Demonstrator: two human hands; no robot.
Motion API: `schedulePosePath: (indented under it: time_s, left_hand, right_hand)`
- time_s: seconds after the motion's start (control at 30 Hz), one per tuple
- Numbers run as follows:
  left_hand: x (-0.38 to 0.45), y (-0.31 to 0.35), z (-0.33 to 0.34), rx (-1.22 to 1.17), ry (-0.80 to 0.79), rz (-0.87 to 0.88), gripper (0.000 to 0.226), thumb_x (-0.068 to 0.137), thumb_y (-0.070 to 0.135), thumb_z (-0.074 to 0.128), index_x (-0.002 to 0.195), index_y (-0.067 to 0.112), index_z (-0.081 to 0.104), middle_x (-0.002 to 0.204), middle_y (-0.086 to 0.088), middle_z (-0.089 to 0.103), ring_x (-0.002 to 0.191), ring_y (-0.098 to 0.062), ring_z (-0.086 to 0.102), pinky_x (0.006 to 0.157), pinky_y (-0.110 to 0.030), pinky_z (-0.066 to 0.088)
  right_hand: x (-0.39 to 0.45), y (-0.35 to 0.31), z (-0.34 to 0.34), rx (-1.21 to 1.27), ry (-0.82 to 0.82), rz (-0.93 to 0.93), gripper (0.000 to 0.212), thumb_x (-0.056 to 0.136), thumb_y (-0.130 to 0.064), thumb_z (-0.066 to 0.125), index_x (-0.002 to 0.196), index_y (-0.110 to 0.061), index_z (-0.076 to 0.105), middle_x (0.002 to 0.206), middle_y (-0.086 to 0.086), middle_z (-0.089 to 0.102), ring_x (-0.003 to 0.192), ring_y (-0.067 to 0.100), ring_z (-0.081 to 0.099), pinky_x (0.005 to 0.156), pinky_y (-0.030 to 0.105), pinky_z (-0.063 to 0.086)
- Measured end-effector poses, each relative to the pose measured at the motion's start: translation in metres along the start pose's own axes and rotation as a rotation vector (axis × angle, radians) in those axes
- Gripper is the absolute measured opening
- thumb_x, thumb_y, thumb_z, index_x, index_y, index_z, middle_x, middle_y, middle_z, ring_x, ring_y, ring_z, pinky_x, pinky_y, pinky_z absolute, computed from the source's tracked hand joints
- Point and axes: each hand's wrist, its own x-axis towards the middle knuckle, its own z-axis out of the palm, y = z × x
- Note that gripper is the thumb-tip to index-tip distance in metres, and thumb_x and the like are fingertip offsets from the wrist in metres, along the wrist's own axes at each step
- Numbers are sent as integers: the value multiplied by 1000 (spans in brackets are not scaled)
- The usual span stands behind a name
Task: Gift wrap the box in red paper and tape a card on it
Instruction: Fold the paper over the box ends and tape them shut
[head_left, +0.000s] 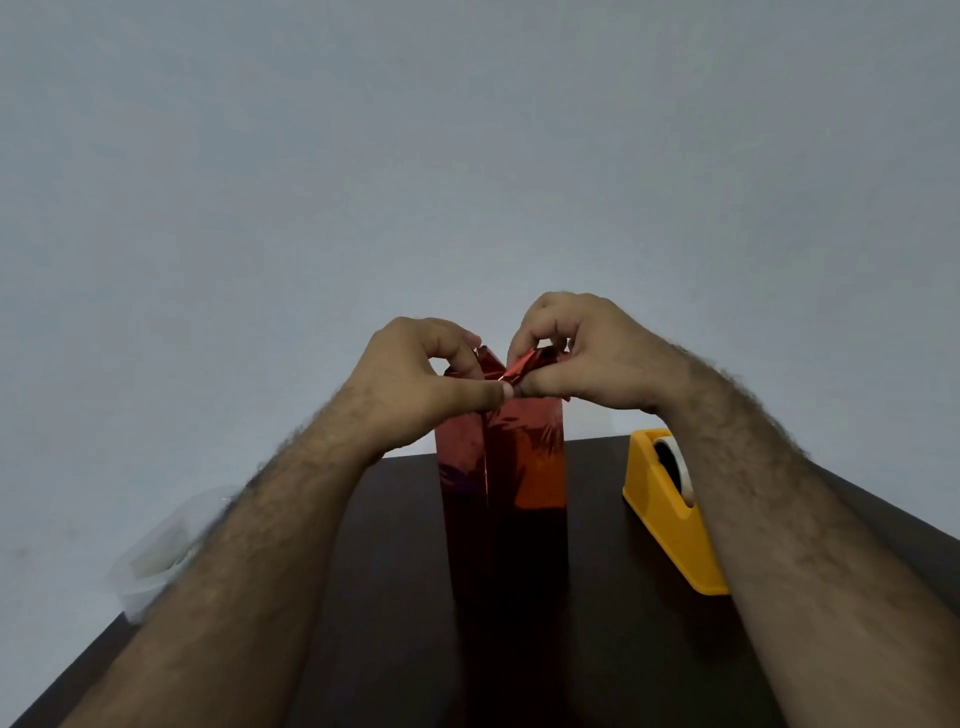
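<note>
Your left hand (415, 382) and right hand (576, 358) both pinch the red paper (519, 369) atop the upright box (501, 467), standing mid-table (384, 545), near its far edge.

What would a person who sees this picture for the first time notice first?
First, the tall box in shiny red paper standing upright at the middle of the dark table, with the left hand and right hand pinching the paper folds at its top end. Next, the yellow tape dispenser on the table to the right of the box.
</note>
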Motion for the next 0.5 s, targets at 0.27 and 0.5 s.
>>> schedulePosePath:
  time_s: [0.27,0.5]
  left_hand:
    - [6,-10,8,-162,19,-29,12,85,5,80,74,11,82,125,11,71,98,7,68,75,-14,54]
    - [7,-11,18,-208,65,-8,12,81,8,88,74,5,79,117,10,74,101,-1,72,85,-24,56]
  right_hand:
    - [-2,1,-5,171,-27,6,16,92,-5,79,100,-18,82,93,0,79,89,20,75,81,38,64]
    - [-2,-3,-1,221,130,11,26,89,-7,83,109,-22,79,102,-6,79,93,13,76,82,28,64]
